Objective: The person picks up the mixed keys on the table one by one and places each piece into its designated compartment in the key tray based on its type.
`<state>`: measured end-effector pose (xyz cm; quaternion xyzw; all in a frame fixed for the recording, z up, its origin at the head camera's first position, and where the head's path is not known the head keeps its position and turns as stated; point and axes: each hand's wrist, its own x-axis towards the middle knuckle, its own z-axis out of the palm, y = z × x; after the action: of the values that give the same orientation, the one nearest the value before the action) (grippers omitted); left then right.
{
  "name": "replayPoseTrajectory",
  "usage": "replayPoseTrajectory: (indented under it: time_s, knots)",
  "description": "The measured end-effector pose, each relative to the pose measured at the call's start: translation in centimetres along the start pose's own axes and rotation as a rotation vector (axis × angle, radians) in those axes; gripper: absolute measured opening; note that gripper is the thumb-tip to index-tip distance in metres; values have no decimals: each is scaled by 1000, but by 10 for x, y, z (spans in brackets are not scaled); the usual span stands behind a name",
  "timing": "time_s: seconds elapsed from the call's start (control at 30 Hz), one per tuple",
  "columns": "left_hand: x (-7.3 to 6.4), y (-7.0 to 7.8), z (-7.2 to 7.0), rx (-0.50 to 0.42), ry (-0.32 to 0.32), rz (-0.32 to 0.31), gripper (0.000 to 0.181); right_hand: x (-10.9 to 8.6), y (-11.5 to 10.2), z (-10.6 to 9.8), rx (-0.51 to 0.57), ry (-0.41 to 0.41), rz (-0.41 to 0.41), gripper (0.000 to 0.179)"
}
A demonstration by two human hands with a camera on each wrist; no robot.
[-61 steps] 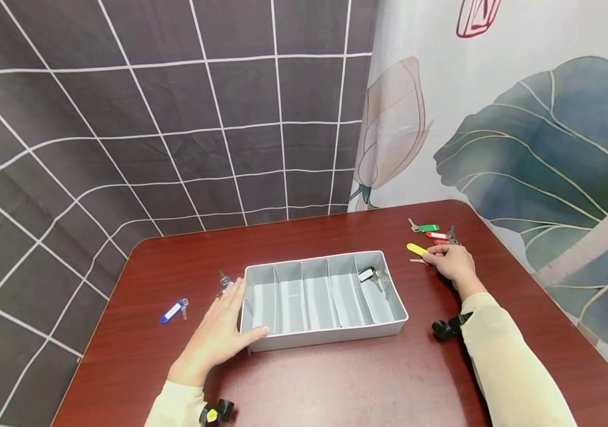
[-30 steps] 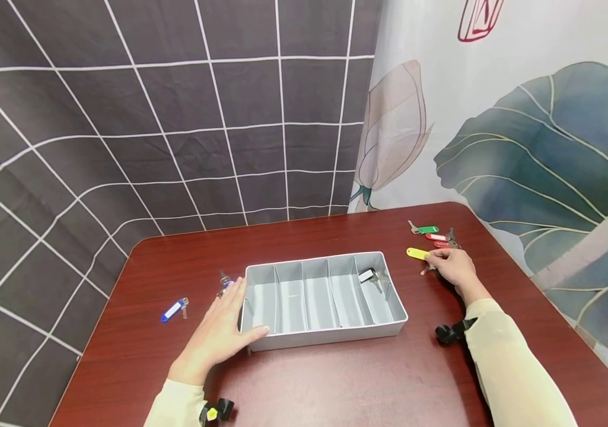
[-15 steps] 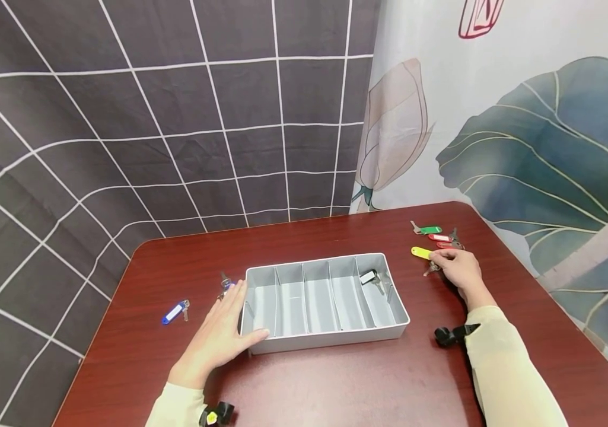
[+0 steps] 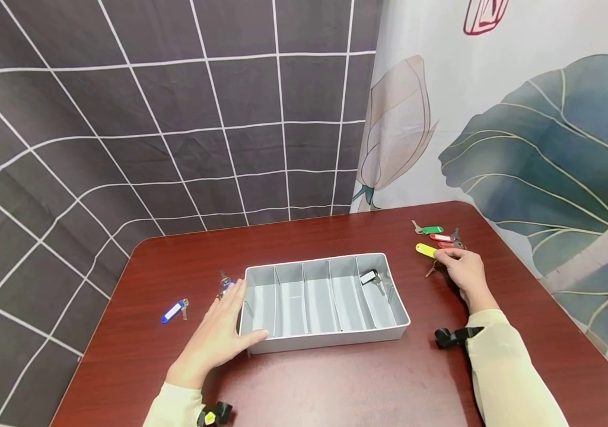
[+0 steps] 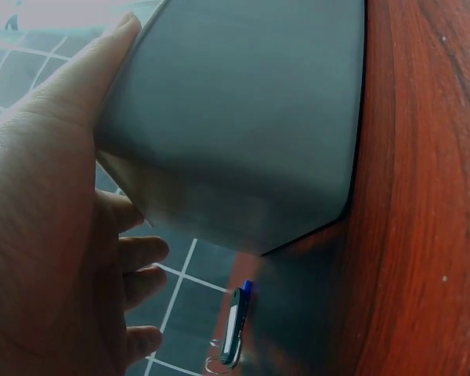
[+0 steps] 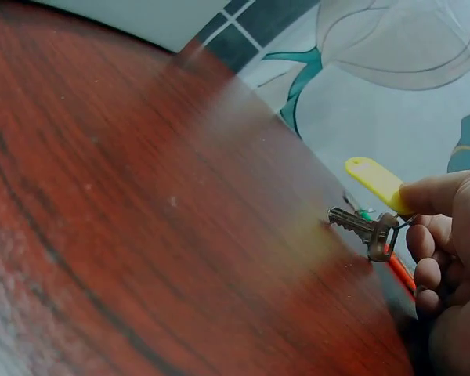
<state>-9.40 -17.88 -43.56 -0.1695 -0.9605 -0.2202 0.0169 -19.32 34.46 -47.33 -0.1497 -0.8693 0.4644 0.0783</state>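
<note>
My right hand (image 4: 462, 273) pinches a yellow key tag (image 4: 425, 250) between thumb and fingers at the table's right. Metal keys (image 6: 368, 231) dangle from the tag's ring, low over the wood in the right wrist view. A grey tray (image 4: 325, 343) with five long compartments sits mid-table. My left hand (image 4: 218, 332) rests against its left end, fingers extended along the side and thumb on the front rim. Inside the rightmost compartment lies a key with a black-and-white tag (image 4: 369, 276).
Beyond my right hand are a green-tagged key (image 4: 432, 230) and red-tagged keys (image 4: 442, 237). At left lies a key with a blue tag (image 4: 174, 311); another blue-tagged key (image 4: 226, 281) is partly hidden behind my left fingers. Curtains hang behind the table (image 4: 325, 391).
My right hand has shifted slightly right with the yellow key tag. Its key, earlier pointing left beside the tag, now hangs beneath. The left hand and tray have stayed put.
</note>
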Motion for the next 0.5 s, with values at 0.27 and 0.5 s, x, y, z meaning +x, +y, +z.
replayPoseTrajectory:
  time_s: [0.27,0.5]
  knots:
    - [-1,1,-3,12,-5,3,107,0,-7,-1,71,-7,-9,55]
    - [-1,8,-6,29,0,24,111,-5,-19,-1,92,-8,-31,56]
